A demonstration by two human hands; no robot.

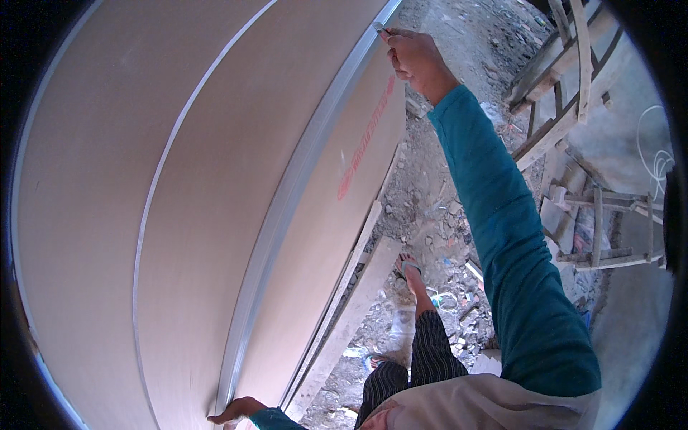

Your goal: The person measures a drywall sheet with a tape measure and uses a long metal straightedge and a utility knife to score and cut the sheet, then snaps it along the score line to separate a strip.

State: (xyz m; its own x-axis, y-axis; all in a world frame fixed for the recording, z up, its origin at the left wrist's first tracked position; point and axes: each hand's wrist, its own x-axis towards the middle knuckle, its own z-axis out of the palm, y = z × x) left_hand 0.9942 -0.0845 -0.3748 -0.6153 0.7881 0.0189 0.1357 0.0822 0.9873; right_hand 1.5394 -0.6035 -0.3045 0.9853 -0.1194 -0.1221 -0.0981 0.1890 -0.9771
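Observation:
A large tan plasterboard sheet (193,179) lies before me, with faded red print along its right side. Across it runs a long silver metal channel (283,204), which looks curved in this view. At the channel's near end is my left hand (239,411), gripping it with the thumb over the edge. My right hand (419,61) is at the far end, by the channel's right edge. Its fingers are closed round a small knife (381,31); only a silvery tip shows and the rest is hidden in the fist.
A pale strip (161,161) runs along the sheet left of the channel. Wooden planks (351,322) lie along the sheet's right edge. Rubble (437,215) covers the ground around my sandalled feet (410,269). Wooden frames (562,79) and a loop of white cable (656,168) are at right.

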